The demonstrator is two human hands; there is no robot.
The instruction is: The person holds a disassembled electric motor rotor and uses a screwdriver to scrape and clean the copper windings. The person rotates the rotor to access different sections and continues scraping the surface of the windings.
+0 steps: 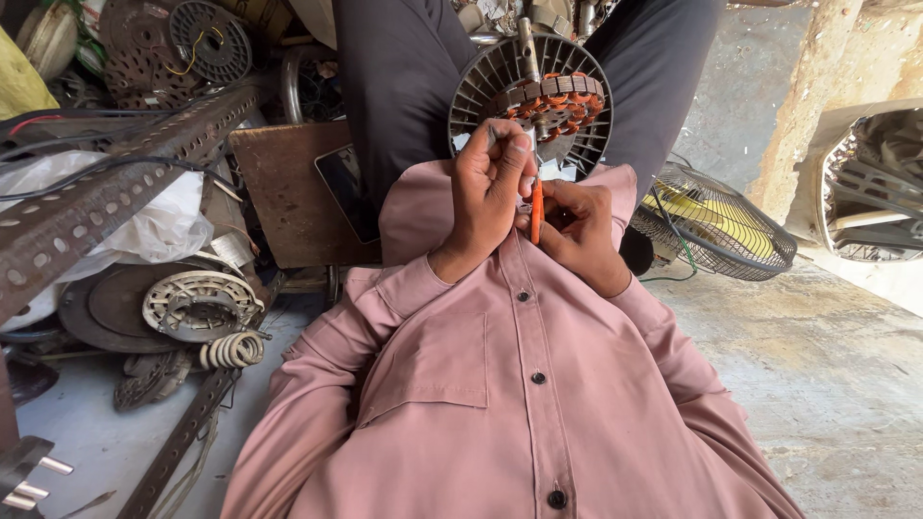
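A: Head view, looking down the front of a pink buttoned shirt [519,404]. What are the hands on?

B: A round grey metal fan motor with radial fins and orange copper windings [531,101], resting in the lap between the dark-trousered knees [404,67]. The left hand [488,197] is raised just under its lower rim, fingers curled together with thumb and forefinger pinched near the windings; what they pinch is too small to tell.

A: And the other one?

B: The right hand [582,231] sits just beside the left, fingers closed around a slim orange-handled tool [536,211] that stands upright, its tip pointing up at the motor's underside. The two hands touch around that handle.

A: What lies around?

B: To the left, a perforated grey steel angle bar [106,183] runs diagonally over a white plastic bag [163,226], with a round pale stator ring [200,303] and a small coil of wire [233,349] below it on the floor. A brown wooden board [288,192] lies near the left knee. On the right, a black wire fan guard with yellow blades [716,226] lies on the concrete floor [827,365].
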